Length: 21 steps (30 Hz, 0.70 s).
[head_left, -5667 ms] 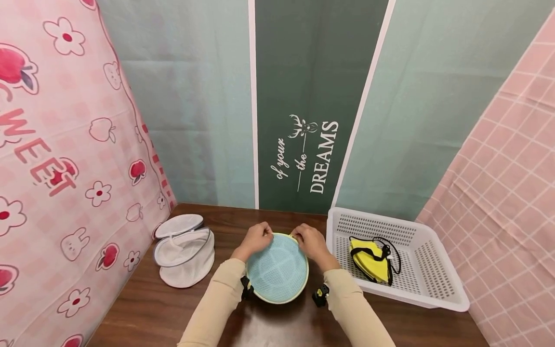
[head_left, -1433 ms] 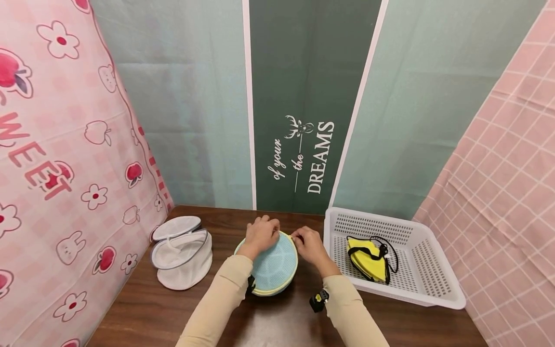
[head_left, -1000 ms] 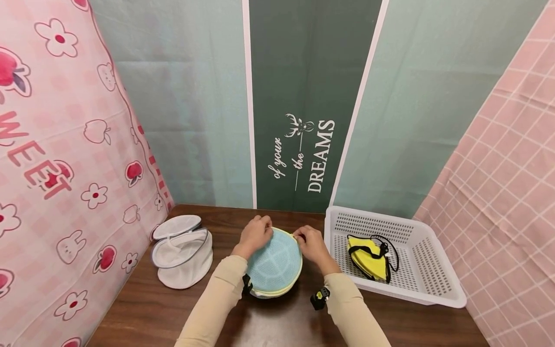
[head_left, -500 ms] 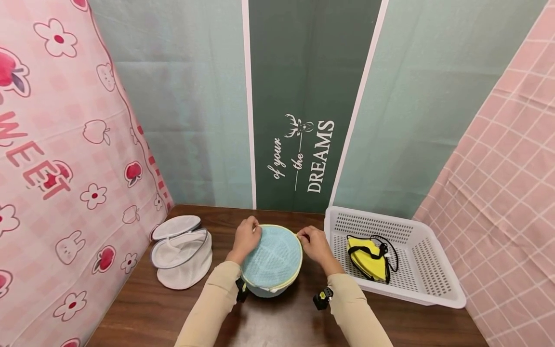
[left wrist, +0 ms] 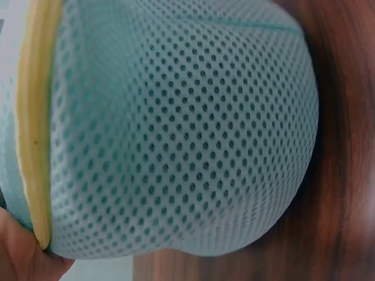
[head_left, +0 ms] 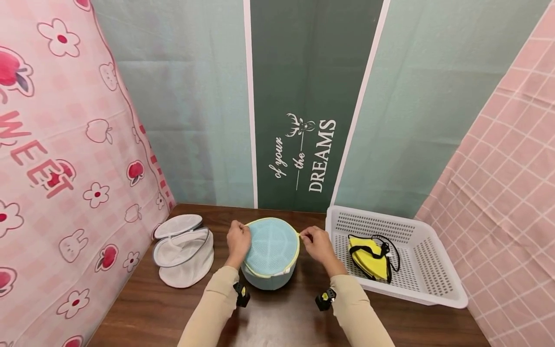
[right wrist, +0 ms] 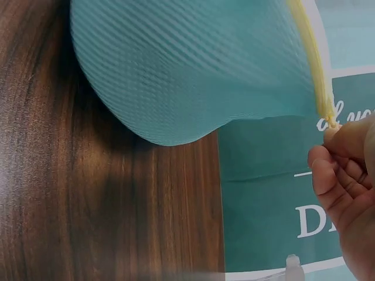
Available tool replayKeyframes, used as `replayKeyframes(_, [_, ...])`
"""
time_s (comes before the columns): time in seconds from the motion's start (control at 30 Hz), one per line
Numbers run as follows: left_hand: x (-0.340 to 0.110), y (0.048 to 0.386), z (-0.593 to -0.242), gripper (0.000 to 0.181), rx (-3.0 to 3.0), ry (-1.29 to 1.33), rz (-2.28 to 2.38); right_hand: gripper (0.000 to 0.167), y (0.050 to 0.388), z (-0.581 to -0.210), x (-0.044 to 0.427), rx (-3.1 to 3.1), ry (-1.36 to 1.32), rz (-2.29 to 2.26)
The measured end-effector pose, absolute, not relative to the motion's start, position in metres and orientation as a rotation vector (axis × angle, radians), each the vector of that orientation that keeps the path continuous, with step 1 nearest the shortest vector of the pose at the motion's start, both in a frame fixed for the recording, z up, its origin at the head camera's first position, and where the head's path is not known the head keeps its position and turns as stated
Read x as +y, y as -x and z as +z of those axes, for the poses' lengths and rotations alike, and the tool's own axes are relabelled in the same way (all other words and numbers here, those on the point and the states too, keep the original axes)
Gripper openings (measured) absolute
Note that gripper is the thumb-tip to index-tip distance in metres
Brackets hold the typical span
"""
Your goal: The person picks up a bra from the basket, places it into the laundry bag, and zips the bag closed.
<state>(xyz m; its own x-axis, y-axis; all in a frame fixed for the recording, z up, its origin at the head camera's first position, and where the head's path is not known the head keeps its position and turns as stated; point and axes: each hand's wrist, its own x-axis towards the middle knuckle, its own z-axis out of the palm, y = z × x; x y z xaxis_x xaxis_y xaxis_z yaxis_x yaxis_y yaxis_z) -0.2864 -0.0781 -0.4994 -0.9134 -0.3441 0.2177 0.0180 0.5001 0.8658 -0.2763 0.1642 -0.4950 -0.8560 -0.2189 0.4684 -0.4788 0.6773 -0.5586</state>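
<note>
A round light-blue mesh laundry bag (head_left: 269,250) with a yellow zipper edge stands on the table between my hands, its lid facing up and its side wall showing below. My left hand (head_left: 238,241) grips the rim at its left; in the left wrist view, the thumb (left wrist: 23,252) presses by the yellow zipper band (left wrist: 38,117). At the right of the rim, my right hand (head_left: 318,245) pinches the zipper's end. The right wrist view shows the fingertips of that hand (right wrist: 351,181) holding the tip of the yellow band (right wrist: 313,52); whether a pull tab is there is hidden.
At the left on the brown table (head_left: 277,323) stands a white mesh bag (head_left: 186,265) with its grey-edged lid raised. A white perforated basket (head_left: 427,270) at the right holds a folded yellow item (head_left: 370,260) with black straps and cord.
The laundry bag has turned and tipped, so more of its front wall shows. My left hand has slid left and down along the rim; my right hand has shifted slightly right, still pinching.
</note>
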Motion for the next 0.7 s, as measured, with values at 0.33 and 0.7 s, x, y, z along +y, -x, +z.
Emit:
replayKeyframes(0.33, [-0.078, 0.282, -0.504, 0.008, -2.349, -0.393, -1.478, 0.006, 0.274, -0.496, 0.165, -2.524, -0.527, 0.993])
replayKeyframes(0.7, [-0.079, 0.275, -0.507, 0.01, -2.423, -0.371, -1.48, 0.009, 0.272, -0.498, 0.166, -2.486, -0.478, 0.99])
